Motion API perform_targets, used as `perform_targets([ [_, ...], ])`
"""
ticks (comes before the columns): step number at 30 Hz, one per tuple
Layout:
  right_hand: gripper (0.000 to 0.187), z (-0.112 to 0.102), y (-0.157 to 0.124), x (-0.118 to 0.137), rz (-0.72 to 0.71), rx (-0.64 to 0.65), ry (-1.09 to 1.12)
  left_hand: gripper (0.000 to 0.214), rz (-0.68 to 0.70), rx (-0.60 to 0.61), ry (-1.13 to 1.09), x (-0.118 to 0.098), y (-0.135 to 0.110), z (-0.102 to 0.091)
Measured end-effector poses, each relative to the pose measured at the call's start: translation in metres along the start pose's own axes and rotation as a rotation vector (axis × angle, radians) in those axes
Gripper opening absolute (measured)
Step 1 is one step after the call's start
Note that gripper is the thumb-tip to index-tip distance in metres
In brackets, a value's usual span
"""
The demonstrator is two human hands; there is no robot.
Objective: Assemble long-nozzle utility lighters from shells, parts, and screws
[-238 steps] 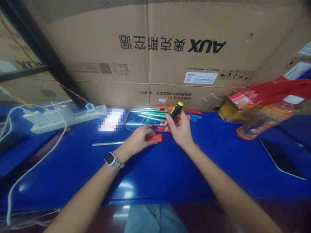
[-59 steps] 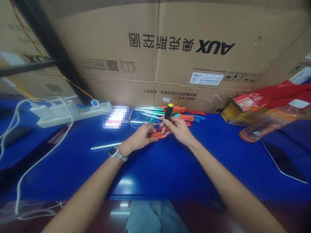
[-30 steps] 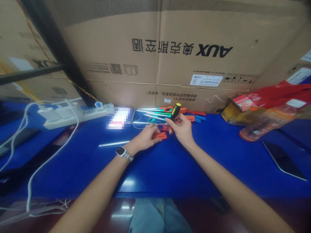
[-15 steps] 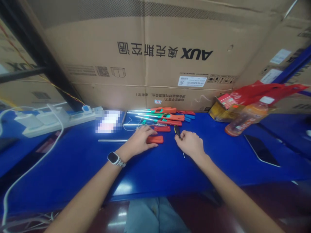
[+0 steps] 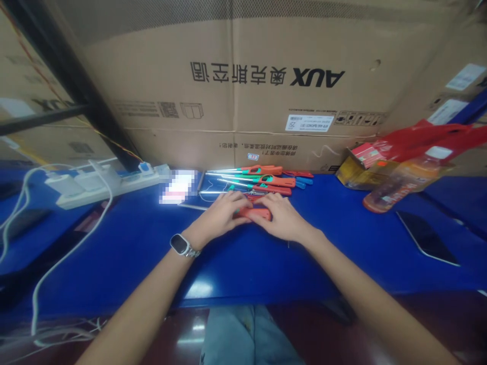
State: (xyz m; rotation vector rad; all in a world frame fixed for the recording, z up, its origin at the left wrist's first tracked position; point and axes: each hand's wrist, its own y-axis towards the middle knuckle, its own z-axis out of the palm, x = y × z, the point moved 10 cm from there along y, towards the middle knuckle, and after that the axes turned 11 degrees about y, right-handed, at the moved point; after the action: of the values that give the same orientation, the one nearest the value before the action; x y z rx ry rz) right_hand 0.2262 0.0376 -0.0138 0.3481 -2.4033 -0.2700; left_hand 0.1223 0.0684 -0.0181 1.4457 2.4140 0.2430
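A long-nosed gas lighter with an orange-red handle (image 5: pixel 262 214) is held low over the table, its thin metal tube (image 5: pixel 192 207) pointing left. My left hand (image 5: pixel 225 213) is closed around its front part, thumb below and fingers on top. On the handle's rear part, my right hand (image 5: pixel 279 215) grips with thumb and fingers, close against the left. A faint thin tip shows under the right hand; the rest of the screwdriver is hidden. Just behind the hands lie several more gas lighters (image 5: pixel 279 181) with orange-red handles and green parts, tubes to the left.
A blue table (image 5: pixel 243 268) stands against a large cardboard box (image 5: pixel 152 50). On the left are a white power strip (image 5: pixel 114 190) with plugs and cables and a bright, blurred-out screen (image 5: pixel 180 186). To the right are a drink bottle (image 5: pixel 407 180), red bag (image 5: pixel 418 134) and phone (image 5: pixel 426 237).
My right hand has moved left from beside the lighter onto its handle. The screwdriver's yellow-black handle has gone out of sight. The lighter has shifted slightly, and the whole view has turned a little.
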Motion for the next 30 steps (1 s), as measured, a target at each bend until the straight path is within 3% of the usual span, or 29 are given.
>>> perform_targets([
  [2,0.029,0.016,0.012,0.0,0.019,0.164,0.262,0.023,0.018,-0.08,0.034,-0.005,0.0,-0.014],
  [4,0.034,0.02,0.021,-0.001,0.039,0.239,0.471,0.027,-0.006,-0.199,0.093,-0.006,-0.002,-0.032],
  [9,0.039,0.004,0.033,-0.013,0.02,0.109,0.651,0.048,-0.197,-0.654,0.197,0.004,-0.028,-0.086],
  [11,0.041,0.004,0.03,-0.02,0.044,0.049,0.687,0.051,-0.29,-0.8,0.142,0.012,-0.041,-0.097],
  [13,0.044,0.01,0.027,-0.023,0.067,0.019,0.704,0.04,-0.419,-0.885,-0.001,0.029,-0.048,-0.095],
  [15,0.044,0.017,0.023,-0.025,0.097,-0.001,0.722,0.031,-0.568,-0.842,-0.224,0.051,-0.046,-0.075],
  [16,0.044,0.021,0.021,-0.025,0.112,-0.005,0.736,0.034,-0.61,-0.733,-0.355,0.06,-0.038,-0.056],
  [18,0.043,0.029,0.018,-0.023,0.133,0.003,0.761,0.04,-0.61,-0.511,-0.597,0.065,-0.021,-0.021],
  [20,0.042,0.035,0.017,-0.019,0.139,0.025,0.782,0.043,-0.595,-0.421,-0.765,0.063,-0.013,-0.001],
  [26,0.04,0.039,0.013,-0.016,0.158,0.037,0.778,0.045,-0.593,-0.493,-0.883,0.063,-0.013,0.003],
  [30,0.044,0.036,0.015,-0.016,0.124,0.047,0.835,0.046,-0.599,-0.478,-0.921,0.066,-0.011,0.006],
])
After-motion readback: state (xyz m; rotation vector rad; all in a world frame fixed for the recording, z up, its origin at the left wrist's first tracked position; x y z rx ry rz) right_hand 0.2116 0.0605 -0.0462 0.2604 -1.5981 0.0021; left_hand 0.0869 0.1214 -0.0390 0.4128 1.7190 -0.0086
